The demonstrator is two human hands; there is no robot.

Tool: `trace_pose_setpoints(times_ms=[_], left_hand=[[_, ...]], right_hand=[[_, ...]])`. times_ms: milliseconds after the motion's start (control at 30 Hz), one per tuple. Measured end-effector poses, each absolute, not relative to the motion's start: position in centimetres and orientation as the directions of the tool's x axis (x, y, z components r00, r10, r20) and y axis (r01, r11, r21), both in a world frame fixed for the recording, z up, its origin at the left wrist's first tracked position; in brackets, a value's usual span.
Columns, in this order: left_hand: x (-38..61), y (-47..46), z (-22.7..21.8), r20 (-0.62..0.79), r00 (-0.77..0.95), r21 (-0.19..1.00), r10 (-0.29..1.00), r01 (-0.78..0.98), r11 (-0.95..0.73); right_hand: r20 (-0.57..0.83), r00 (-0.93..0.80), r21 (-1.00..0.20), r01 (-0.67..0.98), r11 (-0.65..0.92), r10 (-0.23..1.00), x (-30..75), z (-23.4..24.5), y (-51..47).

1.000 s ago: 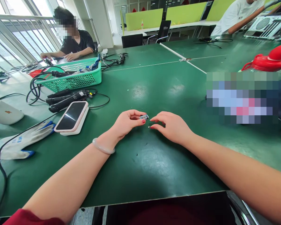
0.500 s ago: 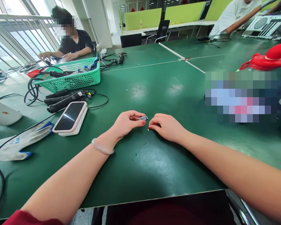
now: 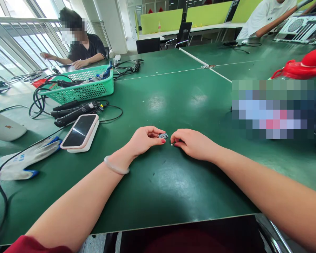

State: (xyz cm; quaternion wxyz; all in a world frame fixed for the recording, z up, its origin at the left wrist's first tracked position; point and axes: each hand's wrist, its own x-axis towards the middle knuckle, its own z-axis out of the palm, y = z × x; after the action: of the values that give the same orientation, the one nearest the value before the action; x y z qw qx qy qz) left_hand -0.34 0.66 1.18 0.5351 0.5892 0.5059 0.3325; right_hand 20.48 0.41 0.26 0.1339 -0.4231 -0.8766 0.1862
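Observation:
Between the thumb and fingers of my left hand (image 3: 147, 140) is a small circuit board (image 3: 163, 136), dark with pale parts on its face. My right hand (image 3: 191, 143) is closed just to the right of it. A tiny white piece (image 3: 173, 144) shows at the pinched fingertips of that hand, too small to name. A narrow gap separates the board from my right fingers. Both hands are low over the green table (image 3: 137, 189), and a pale bangle (image 3: 116, 166) circles my left wrist.
On the left lie a phone (image 3: 80, 131) on a white box, a work glove (image 3: 26, 160), black handheld devices with cables (image 3: 76, 113) and a green basket (image 3: 81, 88). A red item (image 3: 302, 66) is at right. Two people (image 3: 85, 47) work across the table, one beside a computer case (image 3: 296, 30).
My right hand has shifted slightly right, away from the board, with the tiny white piece at its fingertips. My left hand still holds the board. The person at left has raised a hand.

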Motion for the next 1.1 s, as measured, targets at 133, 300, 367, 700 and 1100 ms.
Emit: trace_pose_setpoints(times_ms=[133, 300, 367, 700, 1100], left_hand=[[-0.4, 0.6, 1.0, -0.140, 0.289, 0.959, 0.947, 0.277, 0.057], [-0.4, 0.6, 0.9, -0.136, 0.300, 0.953, 0.944, 0.300, 0.042], [-0.3, 0.6, 0.8, -0.128, 0.301, 0.953, 0.945, 0.302, 0.033], [0.2, 0.0, 1.4, -0.089, 0.348, 0.898, 0.933, 0.434, -0.077], [-0.1, 0.3, 0.9, -0.088, 0.352, 0.943, 0.932, 0.330, -0.035]], right_hand=[[0.070, -0.541, -0.401, 0.754, 0.521, 0.838, 20.7, 0.0, 0.8], [0.182, -0.469, -0.426, 0.755, 0.499, 0.865, 20.5, 0.3, 0.6], [0.306, -0.420, -0.459, 0.721, 0.519, 0.854, 20.2, 0.6, 0.2], [0.387, -0.484, -0.472, 0.627, 0.620, 0.785, 18.5, 0.5, -0.8], [0.416, -0.449, -0.498, 0.615, 0.612, 0.790, 19.2, 0.7, -0.8]])
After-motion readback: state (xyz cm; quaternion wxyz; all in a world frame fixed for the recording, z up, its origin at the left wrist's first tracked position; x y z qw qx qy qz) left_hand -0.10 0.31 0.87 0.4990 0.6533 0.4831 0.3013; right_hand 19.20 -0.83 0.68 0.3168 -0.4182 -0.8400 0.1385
